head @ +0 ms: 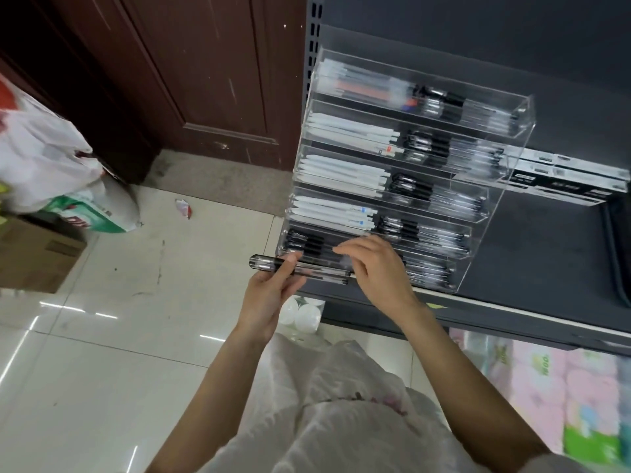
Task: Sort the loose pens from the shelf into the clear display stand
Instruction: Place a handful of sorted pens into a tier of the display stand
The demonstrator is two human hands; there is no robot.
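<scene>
A clear tiered display stand [519, 112] sits on the dark shelf [532, 254], its several trays filled with white pens and black-capped clear pens. My left hand [269, 291] grips a small bundle of clear pens with black caps [307, 268], held level just in front of the stand's lowest tray. My right hand [372, 264] hovers over the right end of that bundle at the lowest tray, fingers loosely curled; blur hides whether it pinches a pen.
Flat black-and-white boxes [573, 179] lie on the shelf to the right of the stand. Below the shelf edge are white round lids [304, 315] and pastel packs [546, 387]. A brown door [191, 80], plastic bags [44, 155] and a cardboard box [34, 254] stand at left on the tiled floor.
</scene>
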